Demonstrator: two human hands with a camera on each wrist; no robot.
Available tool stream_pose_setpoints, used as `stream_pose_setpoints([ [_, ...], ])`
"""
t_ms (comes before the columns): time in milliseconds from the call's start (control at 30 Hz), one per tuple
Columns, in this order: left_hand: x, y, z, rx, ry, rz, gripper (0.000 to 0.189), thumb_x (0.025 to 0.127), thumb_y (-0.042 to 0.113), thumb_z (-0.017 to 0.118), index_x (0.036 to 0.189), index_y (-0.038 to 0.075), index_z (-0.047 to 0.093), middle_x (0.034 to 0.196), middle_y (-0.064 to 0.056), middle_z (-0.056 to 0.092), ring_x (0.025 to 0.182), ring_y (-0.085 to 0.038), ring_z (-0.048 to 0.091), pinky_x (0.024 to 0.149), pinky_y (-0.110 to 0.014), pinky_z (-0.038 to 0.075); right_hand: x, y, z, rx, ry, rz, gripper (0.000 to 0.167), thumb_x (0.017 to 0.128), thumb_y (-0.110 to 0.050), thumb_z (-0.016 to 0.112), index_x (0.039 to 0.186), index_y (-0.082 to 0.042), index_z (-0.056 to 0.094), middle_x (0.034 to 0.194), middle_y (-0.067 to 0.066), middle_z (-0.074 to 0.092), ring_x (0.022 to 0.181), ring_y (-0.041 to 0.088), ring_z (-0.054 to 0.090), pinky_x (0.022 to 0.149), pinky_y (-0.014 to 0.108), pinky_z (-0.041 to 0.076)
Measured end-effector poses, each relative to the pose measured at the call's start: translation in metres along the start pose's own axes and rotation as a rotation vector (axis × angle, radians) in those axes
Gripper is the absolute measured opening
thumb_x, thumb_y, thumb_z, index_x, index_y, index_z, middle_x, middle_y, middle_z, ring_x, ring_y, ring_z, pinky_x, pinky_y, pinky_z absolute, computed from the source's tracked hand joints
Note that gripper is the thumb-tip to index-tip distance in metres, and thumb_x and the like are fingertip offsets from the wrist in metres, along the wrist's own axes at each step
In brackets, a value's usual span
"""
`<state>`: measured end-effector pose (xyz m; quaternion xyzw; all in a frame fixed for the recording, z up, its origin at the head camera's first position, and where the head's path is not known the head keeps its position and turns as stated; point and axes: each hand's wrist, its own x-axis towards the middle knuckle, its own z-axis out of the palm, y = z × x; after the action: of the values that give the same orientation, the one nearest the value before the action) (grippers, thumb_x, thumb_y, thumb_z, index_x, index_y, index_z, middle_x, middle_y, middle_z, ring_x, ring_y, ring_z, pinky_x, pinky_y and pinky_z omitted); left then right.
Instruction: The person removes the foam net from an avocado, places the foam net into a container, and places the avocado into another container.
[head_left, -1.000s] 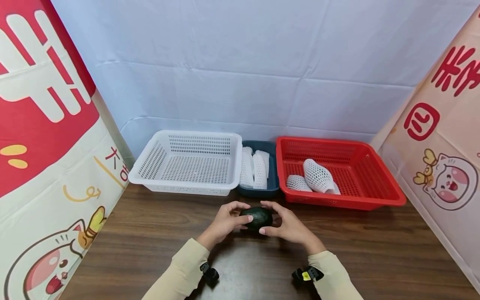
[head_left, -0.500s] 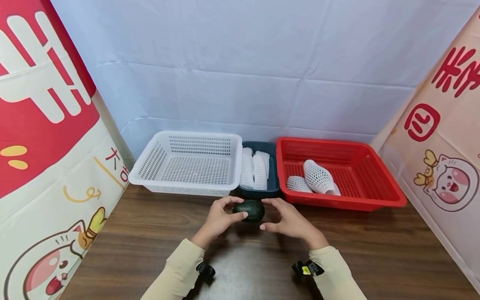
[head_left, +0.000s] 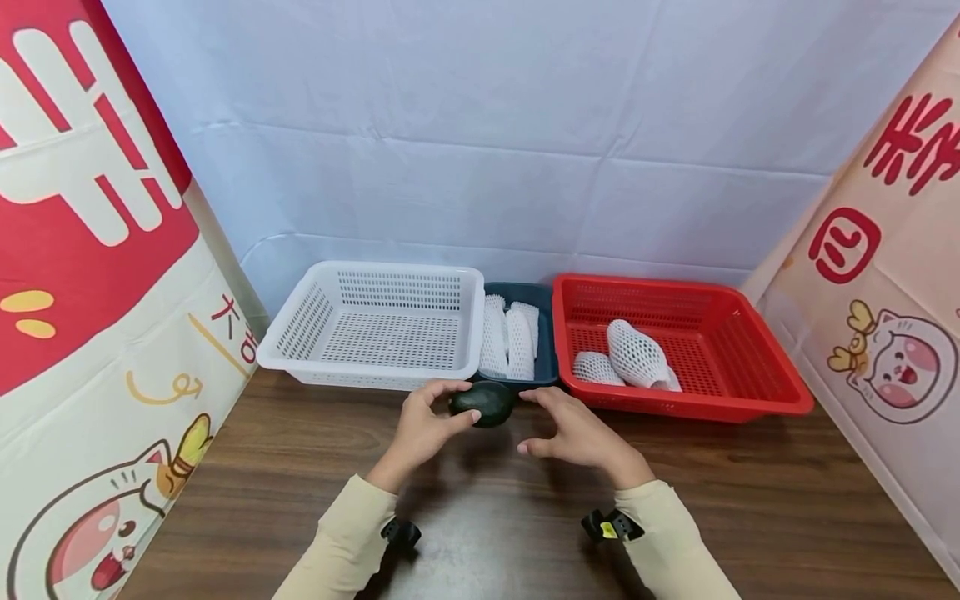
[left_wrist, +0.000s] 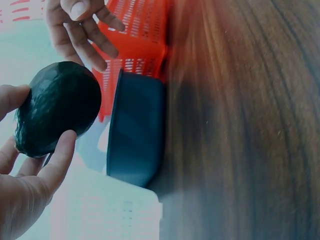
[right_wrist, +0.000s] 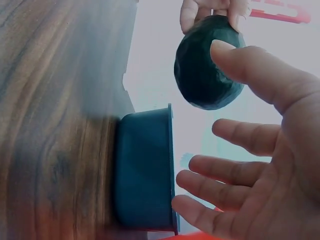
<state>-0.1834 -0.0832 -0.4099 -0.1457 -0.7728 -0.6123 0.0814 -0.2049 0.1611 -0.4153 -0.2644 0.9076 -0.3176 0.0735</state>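
A dark green avocado point(head_left: 483, 404) is held above the table in front of the dark blue tray point(head_left: 547, 367). My left hand point(head_left: 424, 423) grips its left end between thumb and fingers; the left wrist view shows the fingertips on the avocado's point(left_wrist: 60, 107) bumpy skin. To the right of it my right hand point(head_left: 581, 437) is spread, thumb and fingers apart, holding nothing. In the right wrist view the right thumb overlaps the avocado point(right_wrist: 205, 75), while the other fingers point(right_wrist: 245, 135) stand away from it.
A white plastic basket point(head_left: 367, 377) stands behind left. White foam net sleeves point(head_left: 521, 342) lie in the blue tray. At the right, a red basket point(head_left: 750, 404) contains net-wrapped items point(head_left: 637, 354). Printed cloth walls flank the wooden table point(head_left: 495, 533).
My left hand has carried the avocado left and slightly toward the tray. My right hand, earlier around the avocado's right end, now stands apart from it.
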Motion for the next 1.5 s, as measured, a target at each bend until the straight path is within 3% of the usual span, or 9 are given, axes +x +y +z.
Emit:
stream_pose_setpoints([
  [300, 0.004, 0.005, -0.009, -0.009, 0.04, 0.039, 0.034, 0.072, -0.004, 0.076, 0.104, -0.006, 0.065, 0.107, -0.018, 0.059, 0.095, -0.027, 0.058, 0.075, -0.043, 0.05, 0.007, -0.003, -0.001, -0.01, -0.009, -0.002, 0.068, 0.074, -0.034, 0.078, 0.131, -0.008, 0.051, 0.127, 0.007, 0.049, 0.116, 0.023, 0.043, 0.092, 0.045, 0.041],
  [467, 0.006, 0.01, -0.014, -0.021, 0.065, 0.025, 0.034, 0.072, -0.005, 0.075, 0.105, -0.007, 0.065, 0.107, -0.019, 0.058, 0.095, -0.029, 0.057, 0.074, -0.043, 0.051, 0.013, -0.007, 0.001, -0.032, -0.011, 0.011, 0.067, 0.074, -0.031, 0.078, 0.13, -0.007, 0.052, 0.126, 0.007, 0.05, 0.115, 0.022, 0.044, 0.091, 0.043, 0.043],
  [700, 0.008, 0.013, -0.021, -0.014, 0.129, -0.008, 0.035, 0.073, -0.003, 0.076, 0.106, -0.006, 0.065, 0.107, -0.018, 0.058, 0.093, -0.025, 0.057, 0.069, -0.03, 0.052, 0.016, -0.01, 0.001, -0.032, -0.01, 0.014, 0.066, 0.074, -0.029, 0.078, 0.131, -0.008, 0.052, 0.125, 0.009, 0.05, 0.113, 0.022, 0.045, 0.09, 0.043, 0.043],
  [867, 0.009, 0.012, -0.027, -0.007, 0.186, -0.002, 0.034, 0.074, -0.002, 0.075, 0.107, -0.006, 0.065, 0.107, -0.018, 0.058, 0.093, -0.024, 0.056, 0.071, -0.033, 0.052, 0.02, -0.009, 0.001, -0.057, -0.015, -0.001, 0.066, 0.075, -0.032, 0.078, 0.131, -0.01, 0.051, 0.125, 0.008, 0.05, 0.112, 0.022, 0.046, 0.091, 0.042, 0.042],
  [1000, 0.014, 0.008, -0.032, 0.001, 0.229, 0.028, 0.035, 0.074, 0.0, 0.076, 0.107, -0.007, 0.065, 0.106, -0.018, 0.058, 0.094, -0.025, 0.056, 0.071, -0.033, 0.051, 0.024, -0.01, 0.0, -0.052, -0.019, -0.003, 0.067, 0.075, -0.032, 0.078, 0.131, -0.008, 0.051, 0.125, 0.009, 0.05, 0.113, 0.026, 0.047, 0.091, 0.042, 0.042],
  [1233, 0.03, -0.026, -0.037, -0.005, 0.268, 0.054, 0.036, 0.073, 0.01, 0.08, 0.107, 0.002, 0.068, 0.105, -0.012, 0.059, 0.094, -0.021, 0.055, 0.068, -0.026, 0.051, 0.033, -0.014, -0.002, -0.045, -0.024, -0.002, 0.066, 0.075, -0.03, 0.078, 0.131, -0.006, 0.051, 0.126, 0.008, 0.05, 0.114, 0.023, 0.045, 0.092, 0.042, 0.041],
  [1500, 0.039, -0.032, -0.036, 0.11, 0.299, 0.128, 0.035, 0.074, 0.013, 0.079, 0.107, 0.005, 0.068, 0.102, -0.007, 0.059, 0.091, -0.018, 0.053, 0.066, -0.028, 0.052, 0.044, -0.018, 0.0, -0.067, -0.03, -0.031, 0.067, 0.075, -0.031, 0.078, 0.131, -0.005, 0.051, 0.125, 0.008, 0.051, 0.113, 0.022, 0.046, 0.092, 0.04, 0.041],
])
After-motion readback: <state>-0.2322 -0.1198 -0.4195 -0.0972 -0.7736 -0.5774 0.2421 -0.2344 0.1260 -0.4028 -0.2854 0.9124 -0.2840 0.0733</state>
